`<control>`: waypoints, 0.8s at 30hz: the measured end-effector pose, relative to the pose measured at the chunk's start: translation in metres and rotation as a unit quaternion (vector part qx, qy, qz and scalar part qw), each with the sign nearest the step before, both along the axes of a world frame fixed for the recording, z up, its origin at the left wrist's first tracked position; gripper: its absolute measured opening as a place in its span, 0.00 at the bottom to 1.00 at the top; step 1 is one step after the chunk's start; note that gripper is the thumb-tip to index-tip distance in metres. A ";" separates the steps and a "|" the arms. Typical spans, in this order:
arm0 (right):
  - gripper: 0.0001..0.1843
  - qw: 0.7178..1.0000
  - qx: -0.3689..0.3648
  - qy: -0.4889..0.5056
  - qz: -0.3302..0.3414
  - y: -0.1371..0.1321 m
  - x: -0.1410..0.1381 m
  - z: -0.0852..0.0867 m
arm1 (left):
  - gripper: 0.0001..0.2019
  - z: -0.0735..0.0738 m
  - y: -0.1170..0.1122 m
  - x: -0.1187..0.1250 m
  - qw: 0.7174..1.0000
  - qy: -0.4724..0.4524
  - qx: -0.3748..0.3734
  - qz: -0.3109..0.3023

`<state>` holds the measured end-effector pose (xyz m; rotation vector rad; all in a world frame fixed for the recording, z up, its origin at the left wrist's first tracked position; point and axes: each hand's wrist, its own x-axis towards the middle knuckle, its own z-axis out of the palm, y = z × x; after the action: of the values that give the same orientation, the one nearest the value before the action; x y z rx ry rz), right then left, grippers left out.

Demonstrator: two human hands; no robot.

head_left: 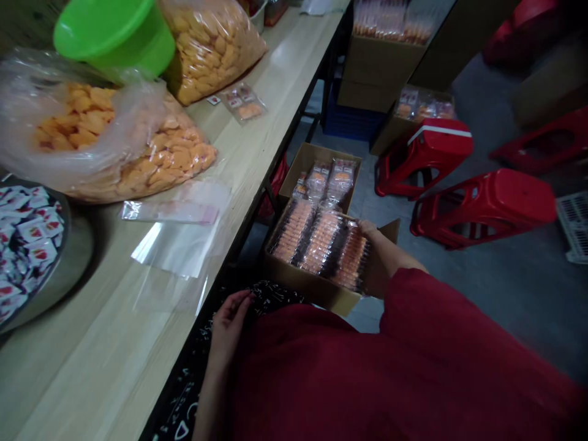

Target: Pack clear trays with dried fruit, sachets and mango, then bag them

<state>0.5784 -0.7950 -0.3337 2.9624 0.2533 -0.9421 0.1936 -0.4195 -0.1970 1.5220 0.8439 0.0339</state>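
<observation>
My right hand (pixel 369 231) reaches down to the right side of an open cardboard box (pixel 316 283) on the floor. It touches the far end of the right-hand row of clear plastic packets (pixel 351 257) with orange pieces inside. Its fingertips are blurred and partly hidden against the packets. Two more rows of packets (pixel 307 236) stand on edge in the same box. Near the table edge, above my lap, my left hand (pixel 232 312) hangs with thumb and fingers drawn together; nothing shows between them.
On the table are an open bag of orange pieces (pixel 160 159), a second bag (pixel 215 52), a green basin (pixel 114 37), clear sleeves (pixel 174 245), a filled packet (pixel 243 103) and a metal bowl of sachets (pixel 68 257). Another packet box (pixel 301 162) and red stools (pixel 496 202) stand on the floor.
</observation>
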 end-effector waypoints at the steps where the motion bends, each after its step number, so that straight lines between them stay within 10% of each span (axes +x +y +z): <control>1: 0.20 1.000 -0.004 0.004 -0.004 0.000 -0.001 0.000 | 0.25 0.001 0.000 0.000 1.000 0.001 0.003 -0.002; 24: 0.22 0.996 0.006 -0.064 -0.055 -0.006 -0.017 0.010 | 0.25 -0.004 0.000 -0.005 1.000 0.002 0.000 0.005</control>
<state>0.5614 -0.8014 -0.3241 3.0587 0.0929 -0.7590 0.1888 -0.4192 -0.2008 1.5185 0.8547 0.0375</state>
